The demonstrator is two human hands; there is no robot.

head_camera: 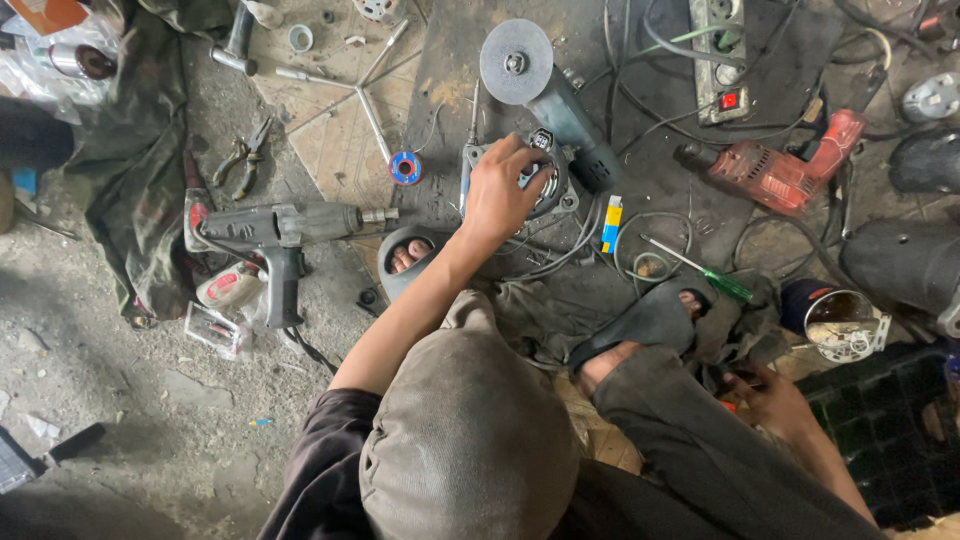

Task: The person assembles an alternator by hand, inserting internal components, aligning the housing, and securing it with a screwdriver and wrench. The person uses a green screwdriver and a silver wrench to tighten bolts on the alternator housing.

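Under the left hand [497, 195], the round grey motor housing [545, 185], grip closed on its rim.

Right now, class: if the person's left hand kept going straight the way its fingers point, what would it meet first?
The left hand already grips a round metal motor housing. Straight beyond it lies the angle grinder, so its body or grey disc would likely come first, though depth is hard to judge.

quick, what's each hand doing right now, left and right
Left hand: closed in a grip on the round grey motor housing on the floor.
Right hand: low beside the knee; cannot tell if open or holding anything.
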